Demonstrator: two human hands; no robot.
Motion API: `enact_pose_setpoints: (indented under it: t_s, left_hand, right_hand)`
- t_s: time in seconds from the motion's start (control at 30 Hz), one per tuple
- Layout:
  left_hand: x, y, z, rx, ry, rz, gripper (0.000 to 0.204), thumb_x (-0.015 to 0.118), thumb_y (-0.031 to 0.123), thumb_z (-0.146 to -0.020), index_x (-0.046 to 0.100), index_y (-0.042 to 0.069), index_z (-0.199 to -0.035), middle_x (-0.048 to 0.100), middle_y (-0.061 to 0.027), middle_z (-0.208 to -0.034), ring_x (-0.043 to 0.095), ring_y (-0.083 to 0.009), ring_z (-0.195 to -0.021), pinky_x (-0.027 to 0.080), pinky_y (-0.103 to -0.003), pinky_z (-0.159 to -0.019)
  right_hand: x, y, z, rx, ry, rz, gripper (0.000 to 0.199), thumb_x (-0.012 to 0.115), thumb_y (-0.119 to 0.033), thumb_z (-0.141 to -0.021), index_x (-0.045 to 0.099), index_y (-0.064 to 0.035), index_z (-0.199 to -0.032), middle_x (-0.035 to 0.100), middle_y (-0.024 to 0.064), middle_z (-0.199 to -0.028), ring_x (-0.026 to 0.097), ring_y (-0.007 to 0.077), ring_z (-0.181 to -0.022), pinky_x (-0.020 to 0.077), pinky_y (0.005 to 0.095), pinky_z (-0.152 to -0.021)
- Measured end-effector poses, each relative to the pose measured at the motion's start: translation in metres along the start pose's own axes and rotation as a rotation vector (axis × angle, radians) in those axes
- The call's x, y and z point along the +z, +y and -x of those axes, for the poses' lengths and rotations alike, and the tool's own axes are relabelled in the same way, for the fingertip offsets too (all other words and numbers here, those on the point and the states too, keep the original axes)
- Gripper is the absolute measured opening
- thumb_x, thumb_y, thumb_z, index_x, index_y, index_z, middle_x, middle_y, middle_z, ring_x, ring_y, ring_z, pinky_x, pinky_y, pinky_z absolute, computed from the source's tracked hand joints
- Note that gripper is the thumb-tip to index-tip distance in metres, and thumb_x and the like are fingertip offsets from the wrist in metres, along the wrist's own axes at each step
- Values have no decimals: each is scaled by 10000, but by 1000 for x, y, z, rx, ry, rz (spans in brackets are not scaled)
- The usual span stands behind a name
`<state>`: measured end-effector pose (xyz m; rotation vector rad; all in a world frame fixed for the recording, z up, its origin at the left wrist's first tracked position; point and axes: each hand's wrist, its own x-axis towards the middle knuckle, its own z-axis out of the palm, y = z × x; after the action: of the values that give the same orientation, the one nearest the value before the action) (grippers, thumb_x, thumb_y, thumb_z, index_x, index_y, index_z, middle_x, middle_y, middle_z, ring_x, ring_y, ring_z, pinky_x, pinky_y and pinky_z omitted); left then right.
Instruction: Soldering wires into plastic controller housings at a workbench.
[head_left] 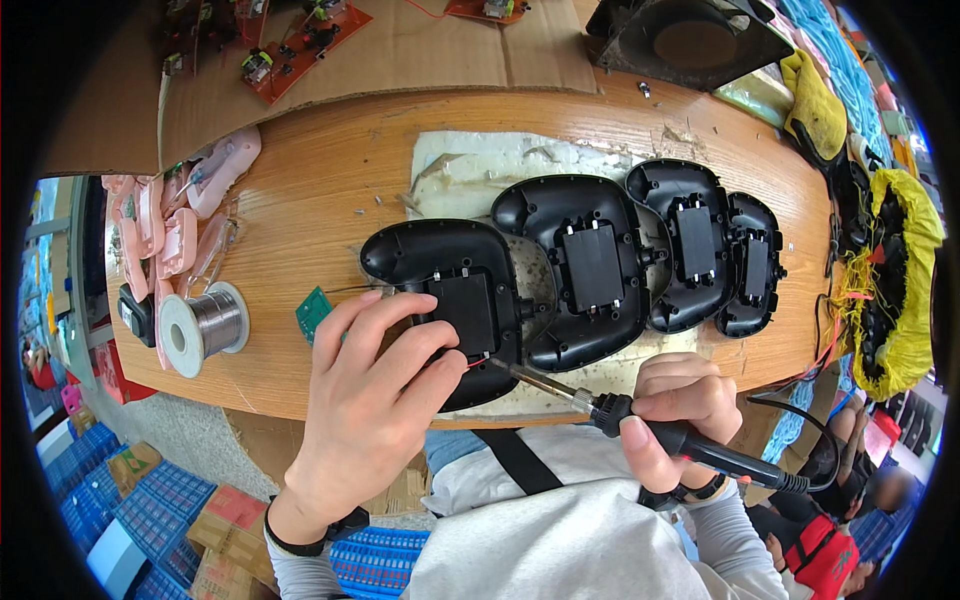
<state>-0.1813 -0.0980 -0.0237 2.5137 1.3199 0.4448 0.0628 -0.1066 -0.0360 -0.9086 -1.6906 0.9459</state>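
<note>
A soldering iron (690, 445) is gripped in my right hand (685, 410), closed round its dark handle. Its tip touches down near the lower edge of the battery box in the leftmost black game-controller shell (415, 245). My left hand (375, 365) lies over that same shell, fingers bent. A short red wire (476, 364) comes out at its fingertips beside the iron's tip; the fingers hide the rest. Beside the left fingers is a small green circuit board (313, 312), partly covered. More black shells (570, 190) overlap in a row to the right, inner sides up.
A solder wire spool (205, 328) stands at the left, near pink plastic parts (175, 235). Cardboard (400, 60) with orange circuit boards (305, 45) lies at the far side. A black fan (690, 40) is far right. The iron's cable (825, 430) loops at the right.
</note>
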Motion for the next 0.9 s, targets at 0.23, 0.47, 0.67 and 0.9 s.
enact_pose_setpoints:
  t_s: [0.23, 0.47, 0.67, 0.9]
  left_hand:
    - [1, 1, -3, -24, 12, 19, 146, 628, 23, -641, 637, 73, -778, 607, -24, -923, 540, -257, -1041, 380, -455, -909]
    - [1, 1, -4, -24, 13, 16, 145, 620, 19, -635, 637, 72, -768, 602, -22, -914, 538, -253, -1041, 385, -453, -906]
    - [1, 1, -4, -20, 9, 18, 138, 622, 22, -637, 636, 73, -765, 601, -21, -910, 540, -253, -1036, 385, -458, -907]
    - [0, 1, -4, -24, 14, 23, 126, 628, 30, -646, 635, 71, -765, 600, -22, -907, 542, -255, -1034, 384, -456, -911]
  right_hand:
    - [5, 3, -3, -58, 29, -2, 167, 679, -16, -647, 527, -5, -717, 527, 72, -477, 499, 182, -353, 390, 265, -369]
    - [7, 3, -4, -56, 40, -9, 153, 669, -11, -645, 529, -2, -706, 526, 74, -476, 501, 181, -354, 388, 262, -366]
    - [8, 4, -4, -56, 35, -10, 146, 665, -9, -644, 529, -2, -698, 516, 71, -469, 494, 179, -351, 381, 263, -362]
    - [10, 3, -5, -81, 25, 20, 141, 661, -2, -639, 533, -2, -697, 511, 67, -467, 485, 181, -348, 376, 262, -364]
